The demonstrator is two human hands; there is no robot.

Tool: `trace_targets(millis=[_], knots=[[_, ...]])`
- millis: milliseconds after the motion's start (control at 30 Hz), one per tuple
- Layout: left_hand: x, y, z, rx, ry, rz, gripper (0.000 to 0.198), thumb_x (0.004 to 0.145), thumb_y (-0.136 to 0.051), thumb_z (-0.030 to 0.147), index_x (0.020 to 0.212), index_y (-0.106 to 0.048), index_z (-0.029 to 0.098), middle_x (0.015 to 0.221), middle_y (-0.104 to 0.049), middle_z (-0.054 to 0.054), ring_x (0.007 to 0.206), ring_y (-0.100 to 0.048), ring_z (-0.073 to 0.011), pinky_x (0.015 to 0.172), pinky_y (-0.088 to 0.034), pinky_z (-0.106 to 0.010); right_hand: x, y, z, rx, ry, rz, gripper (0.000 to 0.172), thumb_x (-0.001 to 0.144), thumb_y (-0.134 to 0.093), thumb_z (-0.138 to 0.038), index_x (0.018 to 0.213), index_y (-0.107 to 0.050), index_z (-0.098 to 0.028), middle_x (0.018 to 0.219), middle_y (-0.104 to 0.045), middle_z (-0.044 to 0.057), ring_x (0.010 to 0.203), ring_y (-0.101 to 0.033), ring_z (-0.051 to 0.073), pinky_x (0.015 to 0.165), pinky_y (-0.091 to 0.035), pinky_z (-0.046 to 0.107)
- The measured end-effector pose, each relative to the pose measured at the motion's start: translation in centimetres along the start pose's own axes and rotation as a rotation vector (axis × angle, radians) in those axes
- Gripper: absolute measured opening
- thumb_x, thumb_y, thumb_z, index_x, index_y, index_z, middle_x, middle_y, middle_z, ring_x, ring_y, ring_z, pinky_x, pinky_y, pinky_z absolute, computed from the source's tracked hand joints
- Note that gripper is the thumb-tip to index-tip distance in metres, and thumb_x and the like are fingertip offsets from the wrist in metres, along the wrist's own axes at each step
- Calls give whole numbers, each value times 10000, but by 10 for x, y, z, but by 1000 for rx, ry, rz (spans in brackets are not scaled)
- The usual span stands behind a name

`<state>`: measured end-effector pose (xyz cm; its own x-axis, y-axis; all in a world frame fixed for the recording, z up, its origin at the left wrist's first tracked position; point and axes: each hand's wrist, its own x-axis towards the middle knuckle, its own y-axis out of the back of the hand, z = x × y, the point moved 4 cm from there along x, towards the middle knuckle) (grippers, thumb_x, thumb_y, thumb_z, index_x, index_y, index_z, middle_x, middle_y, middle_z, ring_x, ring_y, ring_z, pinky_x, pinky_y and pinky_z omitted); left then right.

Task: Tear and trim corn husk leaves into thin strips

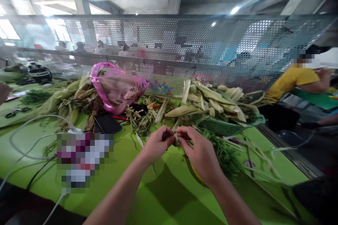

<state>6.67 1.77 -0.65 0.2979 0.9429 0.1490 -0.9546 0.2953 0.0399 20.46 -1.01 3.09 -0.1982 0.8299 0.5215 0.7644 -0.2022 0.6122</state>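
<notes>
Over the green table my left hand and my right hand meet, fingers pinched together on a small pale strip of corn husk between them. Both hands are closed on it. Just beyond them lies a pile of husks and small corn ears, partly in a green basket. Loose green stalks lie right of my right hand.
A pink plastic bag sits on a heap of husks at the back left. A black phone, white cables and scissors lie left. A perforated metal screen bounds the table. A person in yellow sits far right.
</notes>
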Motion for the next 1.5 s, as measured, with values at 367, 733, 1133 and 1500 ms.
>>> trace_targets(millis=[367,733,1133,1500], knots=[[2,4,1,-252,-27,134,298,752,-654,396,768,-449,180,687,-452,47,570,-434,-64,556,-386,-219,6,5,19,433,-290,50,285,820,-622,-420,991,-608,-192,938,-666,65,839,-620,201,740,-507,312],[0,-4,1,-295,-11,27,359,682,-733,404,750,-464,175,675,-469,41,612,-440,-80,595,-372,-230,5,-11,18,449,-253,-50,339,789,-656,-390,1064,-610,-197,950,-630,40,848,-575,187,770,-468,300],[1,-3,-8,-23,-25,24,250,744,-643,351,737,-468,172,636,-461,49,594,-395,-85,580,-305,-227,-2,-20,33,868,-466,74,241,758,-722,-387,874,-599,-214,713,-551,-25,636,-464,122,579,-373,237],[-2,2,-2,237,-21,31,124,762,-590,271,731,-532,167,676,-538,13,657,-476,-121,654,-373,-248,0,-16,37,1125,-573,196,286,659,-810,-318,818,-606,-195,752,-556,-32,641,-495,102,597,-406,217]])
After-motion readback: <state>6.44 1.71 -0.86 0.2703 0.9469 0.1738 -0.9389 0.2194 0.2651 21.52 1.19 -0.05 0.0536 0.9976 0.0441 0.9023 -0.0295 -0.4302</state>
